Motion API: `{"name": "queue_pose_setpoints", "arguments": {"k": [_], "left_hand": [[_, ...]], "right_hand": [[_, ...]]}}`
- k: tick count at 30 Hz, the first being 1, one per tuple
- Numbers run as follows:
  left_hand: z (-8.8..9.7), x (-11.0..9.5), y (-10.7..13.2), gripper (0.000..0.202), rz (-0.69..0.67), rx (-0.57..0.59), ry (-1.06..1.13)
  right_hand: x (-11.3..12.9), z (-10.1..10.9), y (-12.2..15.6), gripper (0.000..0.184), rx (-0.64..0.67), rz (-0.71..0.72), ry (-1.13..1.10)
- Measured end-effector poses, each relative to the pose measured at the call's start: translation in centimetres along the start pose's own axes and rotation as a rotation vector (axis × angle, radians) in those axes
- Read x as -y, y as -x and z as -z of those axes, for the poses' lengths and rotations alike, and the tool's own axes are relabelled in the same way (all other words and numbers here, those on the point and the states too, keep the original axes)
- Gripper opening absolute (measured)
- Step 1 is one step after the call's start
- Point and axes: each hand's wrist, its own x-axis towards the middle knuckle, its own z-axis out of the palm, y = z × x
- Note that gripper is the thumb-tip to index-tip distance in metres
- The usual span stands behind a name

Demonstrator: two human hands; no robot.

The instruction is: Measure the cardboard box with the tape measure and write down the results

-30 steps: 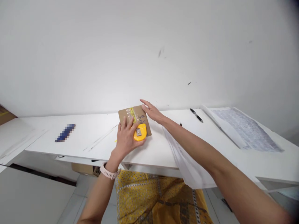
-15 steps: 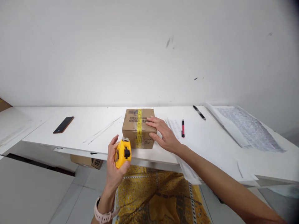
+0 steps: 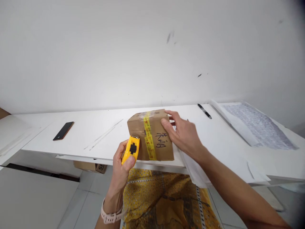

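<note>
A yellow tape measure [image 3: 131, 149] with a black button sits in my left hand [image 3: 122, 163], fingers wrapped round it. Its metal end is close to the left side of a small cardboard box [image 3: 164, 140]; whether they touch I cannot tell. The box is tipped, its front face with black handwriting and a yellow tape strip facing me. My right hand [image 3: 187, 135] grips the box at its upper right, thumb on the front face and fingers behind the edge.
A dark phone [image 3: 63, 130] lies left on the white table [image 3: 100, 127]. A black pen [image 3: 204, 111] and papers, one densely written sheet [image 3: 258, 124] among them, lie right. The red pen is almost wholly hidden behind my right hand. Under the table is another cardboard box [image 3: 88, 165].
My right hand has moved from resting on the box top to gripping its right side. The box has tipped and turned. The tape measure has shifted slightly right and up.
</note>
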Motion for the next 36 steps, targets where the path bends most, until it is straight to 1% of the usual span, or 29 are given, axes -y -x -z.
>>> {"name": "queue_pose_setpoints", "arguments": {"k": [2,4,6,7,9,10,12,14,15,16,17,18,20,21,22,23,26,28,30,32,34,36], "left_hand": [[-0.6,-0.7,-0.4,0.048,0.033,0.034,0.014],[-1.2,-0.6,-1.1,0.046,0.098,0.045,0.085],[-1.7,-0.4,-2.0,0.047,0.154,0.032,0.209],[-2.0,-0.4,-2.4,0.049,0.161,0.020,0.274],[-2.5,-0.9,-3.2,0.052,0.119,-0.015,0.354],[-2.8,-1.4,-3.5,0.053,0.084,-0.032,0.366],[-3.3,-2.5,-3.8,0.051,0.031,-0.034,0.354],[-3.7,-3.3,-3.8,0.049,0.014,0.034,0.323],[-3.9,-3.6,-3.8,0.049,0.015,0.084,0.305],[-4.1,-3.7,-3.6,0.049,0.016,0.132,0.285],[-4.3,-3.7,-3.5,0.048,0.019,0.173,0.263],[-4.5,-3.6,-3.4,0.048,0.026,0.203,0.240],[-4.9,-3.5,-3.1,0.047,0.041,0.229,0.203],[-5.1,-3.4,-3.0,0.047,0.053,0.237,0.190],[-5.3,-3.4,-2.8,0.047,0.069,0.248,0.179],[-5.5,-3.5,-2.6,0.048,0.090,0.262,0.172],[-6.1,-3.8,-2.0,0.050,0.174,0.307,0.173],[-6.2,-3.9,-1.4,0.057,0.231,0.321,0.219],[-6.2,-4.0,-0.7,0.067,0.308,0.353,0.301],[-5.8,-3.9,0.1,0.070,0.413,0.415,0.389],[-5.2,-3.8,0.7,0.063,0.516,0.477,0.461],[-4.8,-3.7,1.2,0.055,0.583,0.495,0.527]], "right_hand": [[0.5,1.8,-1.1,0.061,-0.008,-0.051,0.180],[-0.2,2.8,-2.2,0.062,0.020,-0.105,0.274],[-1.7,2.9,-3.4,0.062,0.050,-0.156,0.294],[-2.6,2.8,-4.0,0.062,0.067,-0.180,0.287],[-4.2,2.4,-5.0,0.061,0.110,-0.211,0.268],[-4.7,2.2,-5.4,0.058,0.112,-0.194,0.259],[-4.6,2.0,-5.9,0.048,0.052,-0.079,0.229],[-3.4,2.3,-5.8,0.036,-0.024,0.055,0.130],[-2.3,2.6,-5.6,0.034,-0.012,0.091,0.037],[-1.2,2.9,-5.3,0.035,0.048,0.100,-0.080],[0.0,3.2,-4.9,0.038,0.154,0.096,-0.212],[1.0,3.5,-4.5,0.041,0.280,0.101,-0.335],[2.6,4.0,-3.7,0.045,0.526,0.116,-0.535],[3.0,4.1,-3.4,0.045,0.616,0.114,-0.604],[3.2,4.1,-3.2,0.043,0.676,0.097,-0.650],[3.2,4.1,-3.0,0.041,0.709,0.067,-0.675],[2.6,4.1,-3.0,0.042,0.720,-0.025,-0.684],[2.1,4.4,-3.7,0.043,0.728,-0.036,-0.671],[1.7,5.2,-5.1,0.043,0.712,-0.019,-0.642],[1.1,5.9,-7.1,0.042,0.631,-0.017,-0.578],[0.2,6.2,-9.4,0.041,0.510,-0.036,-0.500],[-1.0,5.8,-11.6,0.040,0.420,-0.050,-0.416]]}}
